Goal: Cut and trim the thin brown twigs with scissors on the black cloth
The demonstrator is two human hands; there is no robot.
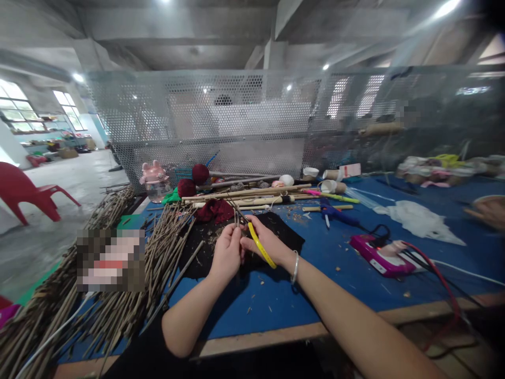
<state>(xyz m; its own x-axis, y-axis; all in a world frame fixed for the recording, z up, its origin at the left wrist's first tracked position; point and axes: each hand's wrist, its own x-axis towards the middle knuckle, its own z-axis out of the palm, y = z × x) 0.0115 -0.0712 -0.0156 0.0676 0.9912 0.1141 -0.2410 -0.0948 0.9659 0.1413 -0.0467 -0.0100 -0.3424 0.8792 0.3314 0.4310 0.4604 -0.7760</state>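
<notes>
Over a black cloth (pixel 287 238) strewn with chips, my two hands meet in front of me. My left hand (pixel 228 247) is closed, pinching short twigs (pixel 237 216) that point upward. Closed around a yellow-handled hand tool (pixel 260 246) is my right hand (pixel 268 237); the tool's working end lies beside the twigs, and its exact kind is hard to make out. A silver bangle circles my right wrist. Just beyond my fingers lies a dark red cloth (pixel 215 210). Loose brown sticks (pixel 165 252) are piled left of the cloth.
On the blue tabletop (pixel 284 310), a blue glue gun (pixel 335 211) and a purple power box (pixel 381 257) with cables lie to the right. White plastic (pixel 420 218) sits beyond. Poles (pixel 252 192) and dark red balls (pixel 200 173) line the back, before a perforated screen (pixel 213 116).
</notes>
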